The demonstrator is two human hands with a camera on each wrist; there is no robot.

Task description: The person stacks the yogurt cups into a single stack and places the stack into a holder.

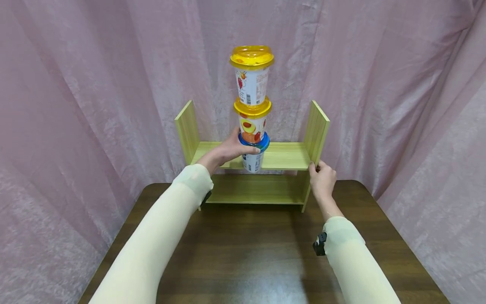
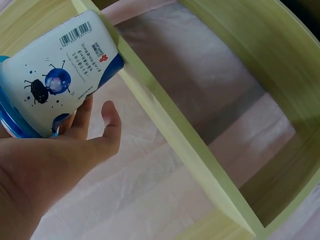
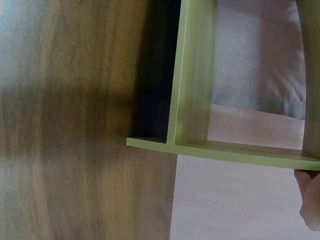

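Observation:
Three lidded printed cups stand stacked in a tower. The lowest, a white cup with a blue lid (image 1: 253, 159) (image 2: 60, 75), carries a yellow-lidded cup (image 1: 252, 122), and another yellow-lidded cup (image 1: 252, 76) tops it. My left hand (image 1: 237, 147) (image 2: 95, 120) grips the blue-lidded cup near its lid, fingers curled round it. The cup's base is at the front edge of the upper board of a light wooden shelf (image 1: 282, 156) (image 2: 185, 145); I cannot tell if it rests there. My right hand (image 1: 318, 169) (image 3: 310, 200) holds the front edge of the shelf's right side panel (image 1: 317, 135) (image 3: 225, 150).
The shelf stands at the back of a dark wooden table (image 1: 247, 253) (image 3: 75, 125). Its lower board (image 1: 258, 190) holds nothing. Pink curtain (image 1: 95, 105) hangs behind and on both sides. A small black device (image 1: 319, 244) sits on the right wrist.

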